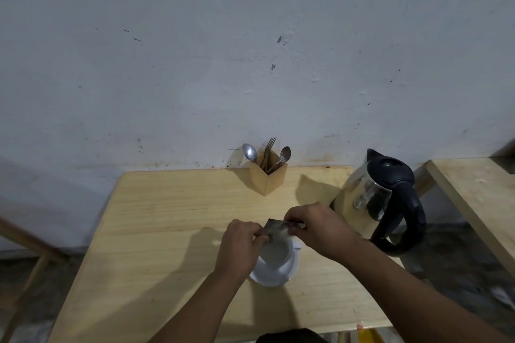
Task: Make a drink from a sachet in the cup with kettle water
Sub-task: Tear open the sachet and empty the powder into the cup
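Hands meet above a white cup (pixel 278 255) standing on a white saucer (pixel 274 273) on a pale wooden table (pixel 167 231). Left hand (pixel 241 242) and right hand (pixel 317 227) each pinch one end of a small dark sachet (pixel 276 230), fingers clamped on it, directly over the cup's mouth. Just right of the hands stands a shiny steel kettle with black lid and handle (pixel 381 200). Near the wall, a square wooden holder (pixel 268 177) keeps spoons and a fork upright
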